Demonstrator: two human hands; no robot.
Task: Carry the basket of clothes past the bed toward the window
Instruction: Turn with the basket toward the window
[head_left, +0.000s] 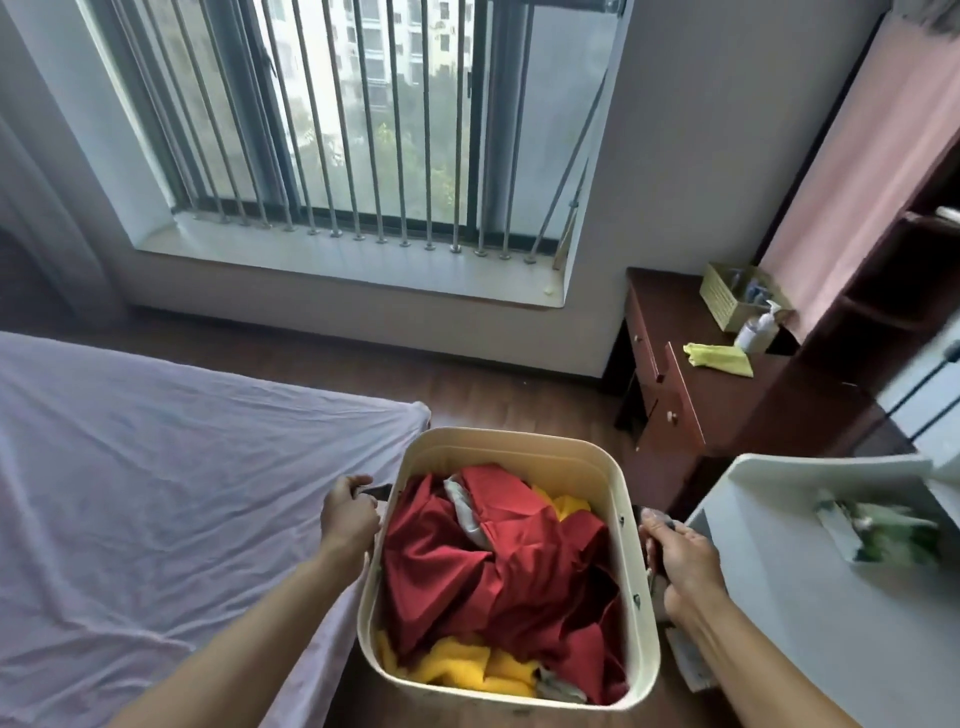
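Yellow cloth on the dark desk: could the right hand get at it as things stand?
Probably not now: the right hand is closed on the basket handle, and the yellow cloth lies well ahead on the desk.

Two bare forearms, no sleeves or jewellery

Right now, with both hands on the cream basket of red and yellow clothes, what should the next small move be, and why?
Probably a short step straight ahead, keeping the cream plastic basket level. The left hand and right hand each grip a side handle, the bed with the pale sheet lies to the left, and bare wooden floor leads to the barred window.
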